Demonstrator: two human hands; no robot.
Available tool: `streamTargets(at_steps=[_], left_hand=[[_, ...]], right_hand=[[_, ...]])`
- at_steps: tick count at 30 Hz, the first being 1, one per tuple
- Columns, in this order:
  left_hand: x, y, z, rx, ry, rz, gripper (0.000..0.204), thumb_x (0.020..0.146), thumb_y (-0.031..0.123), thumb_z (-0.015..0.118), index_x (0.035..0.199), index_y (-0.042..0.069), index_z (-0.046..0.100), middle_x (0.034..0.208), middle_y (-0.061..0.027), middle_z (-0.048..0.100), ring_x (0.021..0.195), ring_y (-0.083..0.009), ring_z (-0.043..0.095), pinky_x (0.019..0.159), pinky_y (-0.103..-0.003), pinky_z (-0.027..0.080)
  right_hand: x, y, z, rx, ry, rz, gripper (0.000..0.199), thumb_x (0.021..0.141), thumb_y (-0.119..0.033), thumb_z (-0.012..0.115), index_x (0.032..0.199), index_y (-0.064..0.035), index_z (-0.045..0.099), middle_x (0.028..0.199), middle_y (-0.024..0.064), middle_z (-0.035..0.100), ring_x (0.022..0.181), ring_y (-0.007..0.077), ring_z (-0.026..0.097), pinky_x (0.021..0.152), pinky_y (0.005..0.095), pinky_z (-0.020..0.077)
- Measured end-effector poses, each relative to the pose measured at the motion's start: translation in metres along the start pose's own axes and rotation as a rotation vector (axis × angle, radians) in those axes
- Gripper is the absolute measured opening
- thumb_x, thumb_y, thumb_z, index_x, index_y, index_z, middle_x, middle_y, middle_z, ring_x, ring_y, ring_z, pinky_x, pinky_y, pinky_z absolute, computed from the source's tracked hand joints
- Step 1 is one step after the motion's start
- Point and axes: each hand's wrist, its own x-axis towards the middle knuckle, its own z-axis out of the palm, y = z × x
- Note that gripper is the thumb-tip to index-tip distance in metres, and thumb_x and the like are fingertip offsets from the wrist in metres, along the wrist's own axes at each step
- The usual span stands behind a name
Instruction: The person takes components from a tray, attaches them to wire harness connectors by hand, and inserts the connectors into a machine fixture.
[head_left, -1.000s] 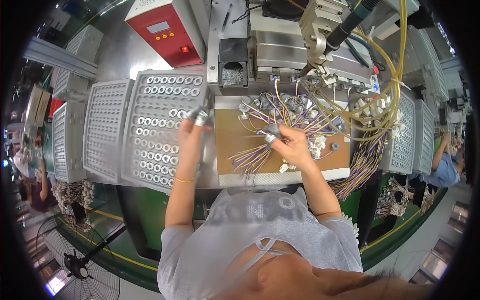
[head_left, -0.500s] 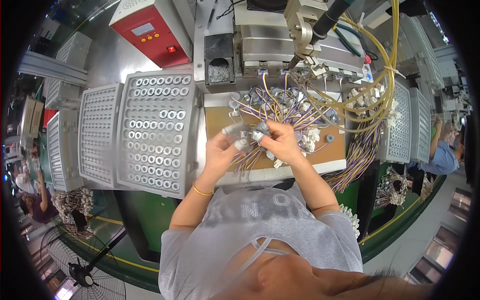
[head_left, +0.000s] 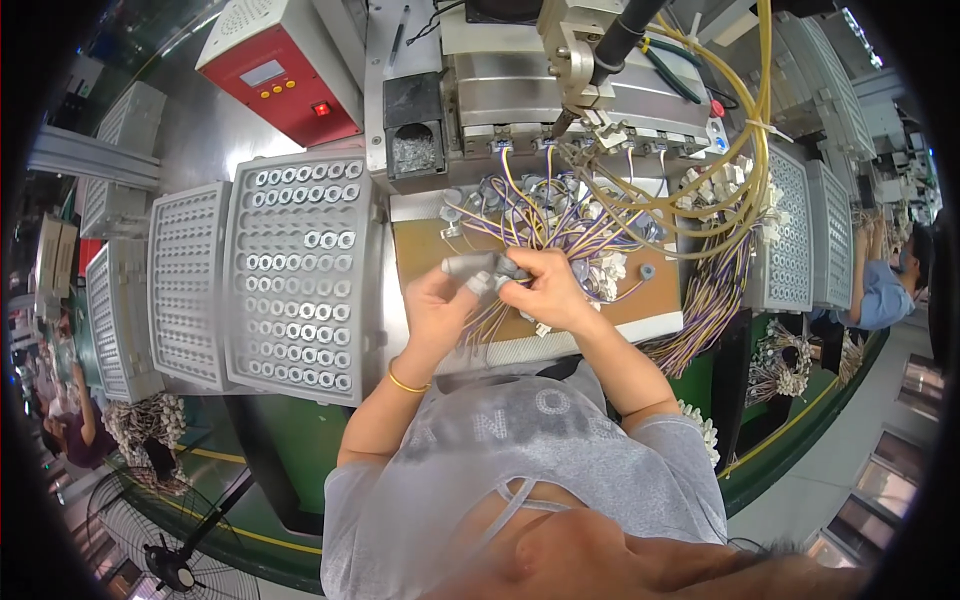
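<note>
My left hand (head_left: pixel 438 305), with grey and white finger covers on its fingertips, is closed in a pinch. Against it, fingertips meeting, is my right hand (head_left: pixel 551 291), also closed, its covered thumb and index finger pressed together. Whatever lies between the fingertips is small and hidden by them. Just beyond the hands, a tangled heap of purple, yellow and white wires (head_left: pixel 545 232) with grey round parts and white connectors (head_left: pixel 607 272) spreads over a brown work mat (head_left: pixel 415 250). One grey round part (head_left: pixel 647 271) on a wire lies apart, to the right.
Left of the mat stands a grey tray (head_left: pixel 235 300) with rows of metal rings, beside a second grey tray (head_left: pixel 190 285). A metal fixture (head_left: pixel 520 85) and a red control box (head_left: pixel 285 85) are behind. Yellow tubes (head_left: pixel 765 110) hang at the right, above bundled wires (head_left: pixel 715 290).
My left hand, blurred and a little apart before, has come in to the right, and its fingertips now meet my right hand's. The whole view has shifted slightly.
</note>
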Motion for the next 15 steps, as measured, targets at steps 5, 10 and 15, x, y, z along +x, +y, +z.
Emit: streamTargets(at_steps=[5,10,15], left_hand=[[0.006,0.005,0.002,-0.398,0.066,-0.242,0.019,0.082,0.003,0.053,0.100,-0.002,0.057,0.099,-0.0105,0.059,0.070,-0.0115,0.058,0.051,-0.022,0.047],[0.007,-0.001,0.009,-0.601,-0.058,-0.315,0.020,0.080,0.006,0.056,0.100,0.002,0.057,0.099,-0.0087,0.058,0.077,-0.0132,0.057,0.059,-0.025,0.049],[0.008,-0.048,0.017,0.901,-0.271,0.235,0.035,0.061,0.009,0.064,0.094,0.003,0.054,0.085,-0.0161,0.053,0.080,-0.0321,0.054,0.065,-0.036,0.045]], right_hand=[[0.000,0.001,0.006,0.223,0.072,0.046,0.008,0.072,-0.005,0.054,0.078,0.0004,0.054,0.057,-0.0044,0.049,0.053,0.0017,0.043,0.044,0.0195,0.0334],[0.002,-0.009,-0.010,0.403,-0.022,0.197,0.010,0.073,-0.006,0.057,0.081,0.0000,0.056,0.064,-0.0042,0.053,0.057,0.0017,0.045,0.048,0.0185,0.0359],[0.006,0.013,-0.003,0.311,0.070,0.143,0.012,0.068,-0.002,0.060,0.080,-0.0008,0.057,0.072,-0.0007,0.057,0.064,0.0033,0.050,0.056,0.0198,0.0417]])
